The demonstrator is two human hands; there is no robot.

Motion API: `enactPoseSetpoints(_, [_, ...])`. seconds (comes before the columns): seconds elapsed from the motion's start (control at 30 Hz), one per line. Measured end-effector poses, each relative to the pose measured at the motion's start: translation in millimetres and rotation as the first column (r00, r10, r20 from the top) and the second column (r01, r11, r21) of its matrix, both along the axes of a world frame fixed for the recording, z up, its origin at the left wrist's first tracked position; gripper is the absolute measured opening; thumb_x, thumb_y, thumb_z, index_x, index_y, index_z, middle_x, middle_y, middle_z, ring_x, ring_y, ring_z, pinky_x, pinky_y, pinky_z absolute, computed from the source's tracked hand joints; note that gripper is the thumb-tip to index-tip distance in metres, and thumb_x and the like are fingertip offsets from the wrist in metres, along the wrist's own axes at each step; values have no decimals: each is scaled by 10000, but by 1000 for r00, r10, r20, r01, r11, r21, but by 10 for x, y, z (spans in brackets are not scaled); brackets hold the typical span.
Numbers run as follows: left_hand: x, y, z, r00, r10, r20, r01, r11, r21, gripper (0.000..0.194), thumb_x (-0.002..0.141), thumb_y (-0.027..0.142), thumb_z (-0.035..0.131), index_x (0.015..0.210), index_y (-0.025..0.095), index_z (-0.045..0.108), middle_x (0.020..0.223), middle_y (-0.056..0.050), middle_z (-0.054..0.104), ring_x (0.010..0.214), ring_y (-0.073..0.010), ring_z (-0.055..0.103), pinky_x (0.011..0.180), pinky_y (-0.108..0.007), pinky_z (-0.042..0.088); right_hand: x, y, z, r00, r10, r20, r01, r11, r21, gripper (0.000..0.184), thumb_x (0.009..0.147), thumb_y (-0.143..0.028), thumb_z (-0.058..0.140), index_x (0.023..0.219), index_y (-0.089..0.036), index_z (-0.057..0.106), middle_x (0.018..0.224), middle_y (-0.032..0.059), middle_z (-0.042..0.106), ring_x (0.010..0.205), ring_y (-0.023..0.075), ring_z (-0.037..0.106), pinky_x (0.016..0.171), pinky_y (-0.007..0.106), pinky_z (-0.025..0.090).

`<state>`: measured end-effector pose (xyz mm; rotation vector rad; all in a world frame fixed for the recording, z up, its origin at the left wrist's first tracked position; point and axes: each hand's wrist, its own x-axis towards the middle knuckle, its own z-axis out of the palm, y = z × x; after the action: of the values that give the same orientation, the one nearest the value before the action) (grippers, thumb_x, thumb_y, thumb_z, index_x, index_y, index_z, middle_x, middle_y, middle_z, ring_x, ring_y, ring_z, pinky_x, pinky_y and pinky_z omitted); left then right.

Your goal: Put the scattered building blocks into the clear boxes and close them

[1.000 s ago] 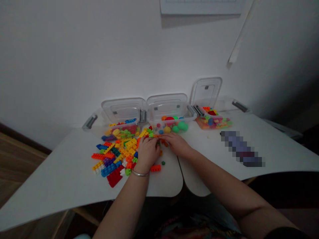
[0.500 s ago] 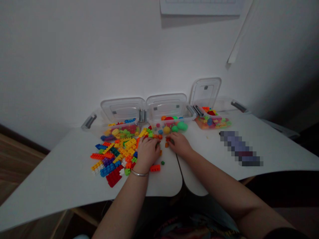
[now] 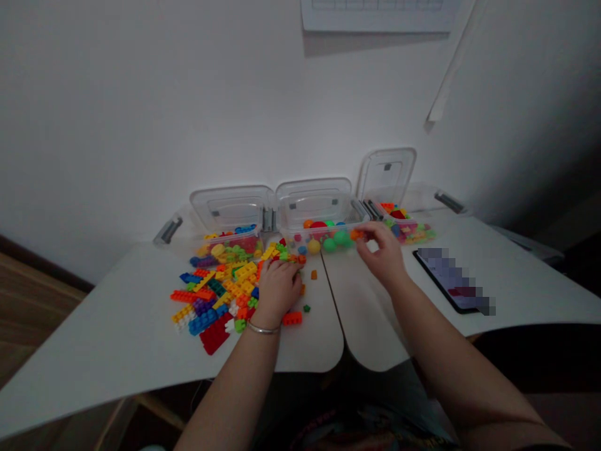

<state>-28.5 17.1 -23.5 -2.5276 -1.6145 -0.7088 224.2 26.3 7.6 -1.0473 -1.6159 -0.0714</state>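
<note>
My right hand (image 3: 385, 254) is raised at the front of the right-hand boxes, its thumb and fingers closed on a small orange building block (image 3: 357, 234). My left hand (image 3: 280, 285) rests palm down at the right side of a heap of mixed building blocks (image 3: 241, 275), fingers apart and partly hidden among the pieces. An orange-red block (image 3: 298, 259) sits by its fingertips. Nearby on the table lie a small orange piece (image 3: 314, 274), a dark green piece (image 3: 307, 308) and an orange brick (image 3: 292, 318).
Clear boxes with raised lids stand along the wall: a left box (image 3: 230, 241) with small pieces, a middle box (image 3: 300, 232) with coloured balls, a right box (image 3: 417, 228) with mixed blocks. A phone (image 3: 446, 279) lies at right. A seam (image 3: 335, 304) divides the white table.
My right hand has moved right and away from me, carrying an orange block from beside the heap to the boxes. My left hand has stayed nearly in place.
</note>
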Motion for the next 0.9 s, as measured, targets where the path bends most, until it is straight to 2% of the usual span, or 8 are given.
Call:
enactPoseSetpoints(0.13, [1,0,-8,1000,-10,0,10,1000,3,314,832,199,513,1061,236,725,1013,-40,751,987,-251,632,1065,-509,321,451,21,125,941,-245,-232,254,967,6,249,773,-238,561,1017,-210,598,955,40,643,765,153,591,738,324,509])
enactPoseSetpoints(0.23, [2,-5,-2,1000,-12,6,12,1000,5,310,831,198,518,1058,232,726,1011,-39,753,987,-253,631,1065,-508,323,723,114,172,873,-379,-307,383,922,-50,289,764,-255,544,1041,-187,590,990,61,648,741,151,591,704,323,504])
enactPoseSetpoints(0.33, [6,-11,8,1000,-5,14,5,1000,4,325,839,183,501,1071,234,724,1017,-39,752,990,-249,631,1065,-505,326,888,227,217,836,-498,-230,484,867,-117,304,748,-251,530,1030,-178,616,997,74,668,775,176,601,750,367,496])
enactPoseSetpoints(0.43, [7,-10,9,1000,-3,14,3,1000,8,347,841,174,492,1100,239,715,1038,-38,749,989,-244,631,1069,-502,324,958,331,220,779,-622,-79,599,776,-196,298,745,-271,538,1001,-188,666,949,76,683,879,231,590,883,466,442])
enactPoseSetpoints(0.53, [1,-2,-2,1000,-4,11,4,1000,13,352,837,174,492,1100,248,715,1037,-39,750,989,-244,630,1071,-504,319,990,414,157,739,-674,-5,654,719,-236,309,751,-283,535,995,-196,703,940,93,686,950,271,560,951,518,382])
enactPoseSetpoints(0.63, [-10,9,-14,1000,-7,4,7,1000,10,378,828,152,480,1112,251,711,1027,-38,750,994,-243,628,1065,-497,324,1028,471,71,732,-682,-8,667,719,-197,316,737,-257,530,978,-180,720,939,113,677,1012,288,536,981,506,361])
enactPoseSetpoints(0.77, [-14,14,-20,1000,-6,-9,6,1000,2,389,827,146,474,1118,257,706,1029,-40,749,1003,-244,625,1060,-490,325,994,461,28,760,-649,-14,645,757,-104,316,737,-235,515,986,-166,699,955,113,662,1028,280,526,996,489,357])
enactPoseSetpoints(0.9, [0,3,-14,1000,2,-2,-2,1000,14,350,847,184,480,1107,247,706,1053,-44,744,1006,-248,626,1062,-491,319,670,308,57,844,-535,26,535,845,8,262,785,-239,515,1000,-188,656,1023,101,668,1043,267,541,1012,483,350])
